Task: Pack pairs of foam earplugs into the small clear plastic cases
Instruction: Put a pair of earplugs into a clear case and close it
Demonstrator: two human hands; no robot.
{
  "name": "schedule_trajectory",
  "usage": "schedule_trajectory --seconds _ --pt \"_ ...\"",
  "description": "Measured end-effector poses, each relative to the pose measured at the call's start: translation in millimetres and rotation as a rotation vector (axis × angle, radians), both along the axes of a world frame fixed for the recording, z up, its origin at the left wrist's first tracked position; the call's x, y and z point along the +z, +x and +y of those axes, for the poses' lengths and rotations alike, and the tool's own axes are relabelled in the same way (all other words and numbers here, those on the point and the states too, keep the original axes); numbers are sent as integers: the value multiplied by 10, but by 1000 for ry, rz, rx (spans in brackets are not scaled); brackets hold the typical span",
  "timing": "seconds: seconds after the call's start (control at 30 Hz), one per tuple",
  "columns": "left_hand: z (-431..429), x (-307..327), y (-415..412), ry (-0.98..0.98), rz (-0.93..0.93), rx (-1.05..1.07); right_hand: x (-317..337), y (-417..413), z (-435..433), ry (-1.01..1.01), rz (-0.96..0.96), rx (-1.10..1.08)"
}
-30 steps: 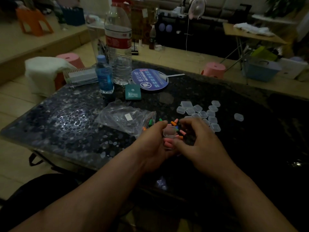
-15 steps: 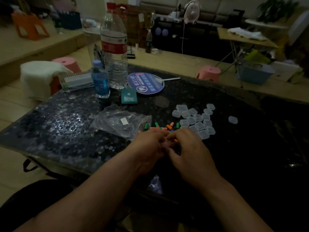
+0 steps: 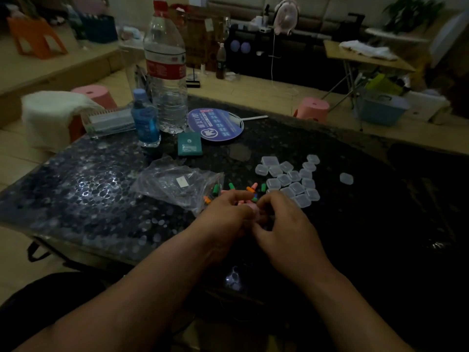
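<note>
On a dark, pebble-patterned table (image 3: 76,194), seen from above by the person seated at it, a tall water bottle (image 3: 166,72) with a red label stands upright at the far left; every place below is given from that bottle.

Nearer the viewer than the bottle and slightly to its right lies a crumpled clear plastic bag (image 3: 175,184), flat on the table. Just right of the bottle's base lies a round blue fan (image 3: 215,125) with a white handle pointing away to the right.

Well in front of the bottle and to its right, close to the table's near edge, the person's two bare hands meet. The left hand (image 3: 223,214) and the right hand (image 3: 286,224) both have their fingers curled inward, fingertips pressed together around a pink earplug (image 3: 256,210). Whether a case sits between the palms cannot be told; the light is dim.

Touching the bottle's left front side stands a small blue bottle (image 3: 146,120). Just in front of the tall bottle lies a green packet (image 3: 189,144).

Far right of the bottle and nearer the viewer, a cluster of clear cases (image 3: 291,179) lies closed and crowded together, just beyond the right hand. One lone case (image 3: 346,178) lies apart, farther right still.

Between the bag and the cluster, just beyond the fingertips, loose earplugs (image 3: 251,189) in green, orange and pink are scattered.
</note>
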State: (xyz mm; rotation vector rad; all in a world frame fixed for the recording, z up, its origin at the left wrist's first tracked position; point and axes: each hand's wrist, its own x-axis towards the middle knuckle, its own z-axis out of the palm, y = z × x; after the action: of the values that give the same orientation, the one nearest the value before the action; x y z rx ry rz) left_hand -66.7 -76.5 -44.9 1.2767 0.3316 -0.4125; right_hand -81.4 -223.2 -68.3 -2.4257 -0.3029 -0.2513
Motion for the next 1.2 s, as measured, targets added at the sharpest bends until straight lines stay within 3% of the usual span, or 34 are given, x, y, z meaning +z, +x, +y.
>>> schedule_trajectory --seconds 0.23,0.43,0.57,1.03,1.2 --pt "-175 -52 83 -24 4 -36 -6 40 -123 16 14 -126" --pt "-204 27 186 28 -7 82 -191 395 -904 -62 85 -479" --pt "-207 17 212 43 -12 82 -389 484 -1262 -105 183 -597" --pt "-245 -27 258 7 -13 25 -620 918 -1236 -225 93 -612" --pt "-223 -52 284 21 -15 29 -656 924 -1257 -71 114 -550"
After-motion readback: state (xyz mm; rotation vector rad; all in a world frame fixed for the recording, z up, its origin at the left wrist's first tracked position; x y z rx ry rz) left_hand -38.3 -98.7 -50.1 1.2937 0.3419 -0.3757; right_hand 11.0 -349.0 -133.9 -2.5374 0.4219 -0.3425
